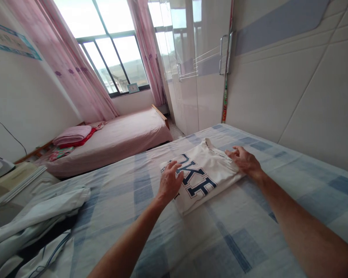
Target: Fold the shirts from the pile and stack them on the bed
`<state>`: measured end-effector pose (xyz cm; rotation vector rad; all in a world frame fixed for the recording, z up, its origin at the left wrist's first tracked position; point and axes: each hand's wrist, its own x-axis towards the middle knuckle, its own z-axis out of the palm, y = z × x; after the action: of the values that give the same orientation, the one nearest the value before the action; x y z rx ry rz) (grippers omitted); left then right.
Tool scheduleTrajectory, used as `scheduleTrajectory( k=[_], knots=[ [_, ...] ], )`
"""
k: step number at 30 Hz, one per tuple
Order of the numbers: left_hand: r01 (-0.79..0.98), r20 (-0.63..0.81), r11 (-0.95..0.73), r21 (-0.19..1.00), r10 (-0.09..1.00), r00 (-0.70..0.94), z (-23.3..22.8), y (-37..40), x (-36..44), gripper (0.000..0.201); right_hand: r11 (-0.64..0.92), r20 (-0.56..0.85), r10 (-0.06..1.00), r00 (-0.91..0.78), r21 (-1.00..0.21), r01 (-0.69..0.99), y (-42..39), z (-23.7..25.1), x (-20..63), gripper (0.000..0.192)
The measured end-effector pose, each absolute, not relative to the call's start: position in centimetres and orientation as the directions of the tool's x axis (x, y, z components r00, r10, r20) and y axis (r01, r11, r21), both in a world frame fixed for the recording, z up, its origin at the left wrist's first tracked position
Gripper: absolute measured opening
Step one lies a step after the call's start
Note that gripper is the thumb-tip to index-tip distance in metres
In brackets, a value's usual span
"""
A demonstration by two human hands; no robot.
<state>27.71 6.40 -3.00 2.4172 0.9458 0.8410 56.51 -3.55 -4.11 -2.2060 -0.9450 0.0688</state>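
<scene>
A white T-shirt (205, 170) with large dark blue letters lies folded into a flat bundle on the bed with the checked blue and white sheet (116, 216). Its neckline points up and to the right. Over the shirt's left edge is my left hand (170, 180), fingers apart and extended, with nothing held. My right hand (245, 161) is at the right end beside the collar, its fingers loosely bent. Whether those fingertips touch the cloth or hover just above it, I cannot make out.
Crumpled pale clothes (37, 216) and a cable (56, 247) lie at the lower left. Beyond stands a second bed with a pink sheet (127, 135) and folded bedding (74, 135). A tall glossy wardrobe (278, 85) borders the near bed on the right.
</scene>
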Motion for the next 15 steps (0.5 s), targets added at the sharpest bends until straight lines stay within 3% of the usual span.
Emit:
scheduleTrajectory(
  k=[3, 6, 8, 12, 15],
  knots=[
    [0.510, 0.401, -0.719, 0.472, 0.690, 0.603, -3.0, 5.4, 25.2, 0.033, -0.519, 0.237, 0.693, 0.681, -0.491, 0.699, -3.7, -3.9, 55.4, 0.068],
    [0.392, 0.352, -0.858, 0.333, 0.498, 0.792, -3.1, 3.4, 24.0, 0.053, -0.531, 0.258, 0.722, 0.642, -0.388, 0.753, -3.7, -3.7, 54.7, 0.054],
    [0.285, 0.284, -0.922, 0.263, 0.357, 0.890, -3.4, 2.3, 23.8, 0.068, -0.509, 0.294, 0.718, 0.631, -0.396, 0.764, -3.8, -3.4, 54.8, 0.044],
    [0.238, 0.210, -0.938, 0.251, 0.293, 0.933, -4.5, 1.2, 24.0, 0.048, -0.554, 0.327, 0.640, 0.696, -0.432, 0.712, -4.3, -3.1, 56.1, 0.042],
    [0.211, 0.218, -0.938, 0.274, 0.274, 0.937, -4.8, 1.0, 24.0, 0.042, -0.606, 0.319, 0.653, 0.687, -0.325, 0.726, -4.6, -3.5, 56.5, 0.045]
  ],
)
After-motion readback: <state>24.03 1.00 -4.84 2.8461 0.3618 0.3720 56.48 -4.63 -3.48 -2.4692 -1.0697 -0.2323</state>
